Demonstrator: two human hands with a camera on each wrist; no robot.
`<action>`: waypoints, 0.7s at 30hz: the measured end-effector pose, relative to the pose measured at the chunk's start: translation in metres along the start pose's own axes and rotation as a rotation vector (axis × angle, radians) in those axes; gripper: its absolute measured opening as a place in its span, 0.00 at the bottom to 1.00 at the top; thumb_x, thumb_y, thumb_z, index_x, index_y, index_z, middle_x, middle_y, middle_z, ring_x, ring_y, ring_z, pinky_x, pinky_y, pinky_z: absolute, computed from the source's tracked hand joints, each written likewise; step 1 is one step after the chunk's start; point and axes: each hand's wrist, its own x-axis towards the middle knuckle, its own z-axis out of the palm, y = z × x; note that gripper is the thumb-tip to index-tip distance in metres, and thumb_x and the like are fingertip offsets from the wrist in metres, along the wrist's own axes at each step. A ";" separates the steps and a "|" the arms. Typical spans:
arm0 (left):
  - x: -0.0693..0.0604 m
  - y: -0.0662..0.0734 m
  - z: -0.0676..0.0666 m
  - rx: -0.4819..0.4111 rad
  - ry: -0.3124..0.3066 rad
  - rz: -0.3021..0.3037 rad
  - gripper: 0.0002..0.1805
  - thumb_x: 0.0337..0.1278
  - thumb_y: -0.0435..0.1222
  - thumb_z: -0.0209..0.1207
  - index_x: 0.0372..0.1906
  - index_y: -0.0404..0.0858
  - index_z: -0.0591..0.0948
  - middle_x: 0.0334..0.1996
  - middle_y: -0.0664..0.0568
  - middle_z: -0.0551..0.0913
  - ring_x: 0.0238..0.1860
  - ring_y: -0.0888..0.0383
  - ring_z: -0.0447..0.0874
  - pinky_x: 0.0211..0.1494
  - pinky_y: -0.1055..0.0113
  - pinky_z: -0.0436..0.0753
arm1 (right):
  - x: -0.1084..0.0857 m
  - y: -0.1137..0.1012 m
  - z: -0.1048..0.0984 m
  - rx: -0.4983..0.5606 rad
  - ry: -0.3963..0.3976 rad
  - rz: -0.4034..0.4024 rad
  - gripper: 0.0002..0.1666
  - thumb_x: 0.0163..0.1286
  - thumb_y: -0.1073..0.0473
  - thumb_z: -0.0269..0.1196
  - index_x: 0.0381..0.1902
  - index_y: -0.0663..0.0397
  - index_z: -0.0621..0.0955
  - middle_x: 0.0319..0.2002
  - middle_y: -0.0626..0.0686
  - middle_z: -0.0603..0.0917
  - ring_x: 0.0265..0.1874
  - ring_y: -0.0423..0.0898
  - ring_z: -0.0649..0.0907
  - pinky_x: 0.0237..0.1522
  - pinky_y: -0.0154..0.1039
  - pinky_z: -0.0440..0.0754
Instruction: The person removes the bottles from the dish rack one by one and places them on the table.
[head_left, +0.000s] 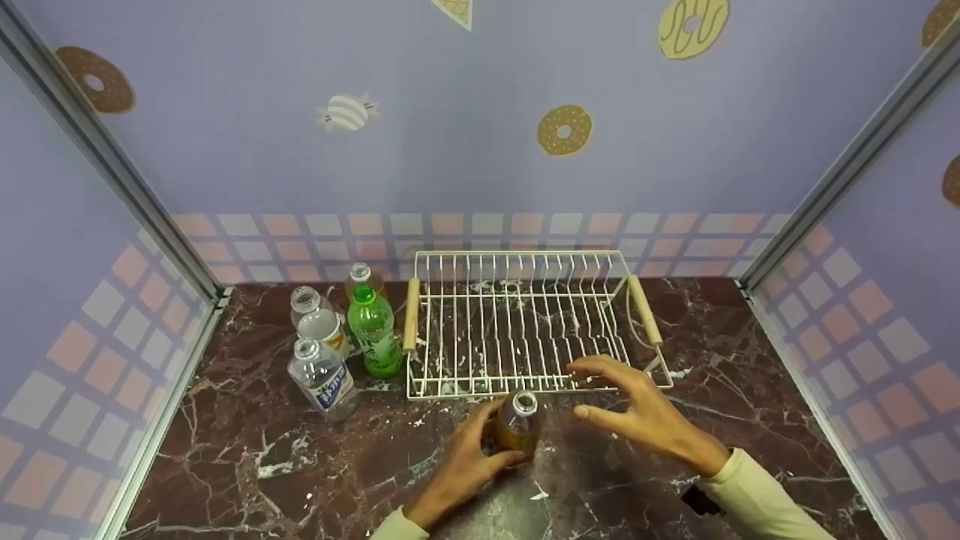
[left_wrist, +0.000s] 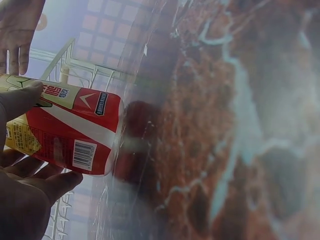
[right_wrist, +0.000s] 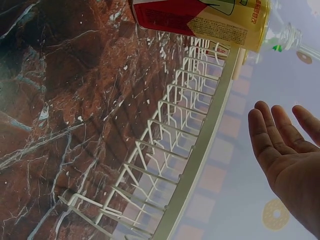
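Observation:
My left hand [head_left: 466, 459] grips an uncapped clear plastic bottle [head_left: 519, 429] standing upright on the marbled table. Its red and yellow label [left_wrist: 75, 125] shows a barcode in the left wrist view, with the thumb on one side and fingers round the other. To the right of the bottle, my right hand [head_left: 646, 414] is held apart from it, thumb and fingers spread with nothing between them. In the right wrist view, this hand's fingers [right_wrist: 280, 131] are extended below the bottle's neck [right_wrist: 284, 39].
Directly behind the held bottle lies a white wire dish rack [head_left: 517, 337] with wooden handles [head_left: 412, 315]. Left of it stand a green bottle [head_left: 375, 330], clear bottles [head_left: 322, 379] [head_left: 319, 322], and another bottle [head_left: 360, 274] partly hidden behind. Patterned walls [head_left: 480, 172] enclose the table.

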 end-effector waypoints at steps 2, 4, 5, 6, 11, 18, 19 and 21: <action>-0.001 0.000 -0.001 -0.005 -0.001 -0.005 0.44 0.59 0.30 0.77 0.79 0.39 0.72 0.69 0.38 0.81 0.67 0.38 0.83 0.71 0.40 0.84 | 0.000 0.001 0.000 0.005 0.001 -0.001 0.32 0.70 0.59 0.77 0.70 0.55 0.83 0.67 0.54 0.86 0.64 0.56 0.86 0.67 0.57 0.86; -0.001 -0.001 -0.001 -0.009 -0.004 -0.009 0.43 0.60 0.31 0.77 0.79 0.39 0.72 0.69 0.37 0.81 0.67 0.39 0.84 0.71 0.42 0.85 | 0.000 0.002 0.001 0.009 0.002 0.001 0.32 0.70 0.59 0.77 0.70 0.55 0.83 0.67 0.55 0.86 0.64 0.57 0.86 0.67 0.57 0.86; -0.001 -0.001 -0.002 -0.011 -0.006 -0.010 0.42 0.60 0.31 0.77 0.79 0.39 0.72 0.68 0.37 0.81 0.67 0.39 0.84 0.71 0.43 0.85 | 0.000 0.002 0.001 0.010 0.002 0.003 0.32 0.70 0.59 0.77 0.70 0.55 0.83 0.67 0.55 0.86 0.65 0.56 0.86 0.66 0.58 0.86; -0.001 -0.001 -0.002 -0.008 -0.006 -0.006 0.42 0.60 0.32 0.77 0.78 0.39 0.72 0.68 0.37 0.81 0.66 0.39 0.84 0.70 0.43 0.86 | 0.000 0.002 0.001 0.012 0.000 0.006 0.32 0.70 0.59 0.77 0.70 0.55 0.83 0.67 0.56 0.86 0.64 0.56 0.86 0.66 0.58 0.87; 0.000 -0.002 -0.004 0.015 -0.006 -0.003 0.43 0.59 0.33 0.78 0.78 0.41 0.72 0.70 0.39 0.80 0.69 0.38 0.82 0.73 0.39 0.83 | 0.000 0.005 0.002 0.009 -0.011 0.022 0.32 0.70 0.59 0.76 0.70 0.55 0.83 0.67 0.56 0.86 0.64 0.57 0.86 0.64 0.61 0.87; -0.010 -0.004 -0.015 0.053 0.012 0.017 0.45 0.66 0.44 0.75 0.82 0.36 0.68 0.77 0.33 0.73 0.73 0.29 0.76 0.73 0.29 0.77 | -0.004 0.007 -0.001 0.013 0.001 0.061 0.30 0.73 0.59 0.73 0.70 0.58 0.82 0.68 0.57 0.86 0.64 0.55 0.86 0.65 0.65 0.86; -0.012 -0.003 -0.018 0.055 0.015 0.018 0.44 0.68 0.46 0.73 0.82 0.34 0.68 0.77 0.31 0.72 0.72 0.28 0.76 0.73 0.29 0.78 | -0.004 0.007 -0.002 0.013 0.005 0.070 0.29 0.73 0.59 0.73 0.70 0.57 0.82 0.67 0.55 0.86 0.64 0.55 0.86 0.65 0.65 0.86; -0.016 0.000 -0.025 0.077 0.024 0.015 0.41 0.73 0.48 0.69 0.81 0.33 0.70 0.78 0.30 0.71 0.72 0.26 0.75 0.73 0.27 0.77 | -0.005 0.009 -0.004 0.019 0.014 0.088 0.29 0.74 0.59 0.72 0.70 0.57 0.82 0.68 0.55 0.86 0.64 0.55 0.86 0.64 0.67 0.85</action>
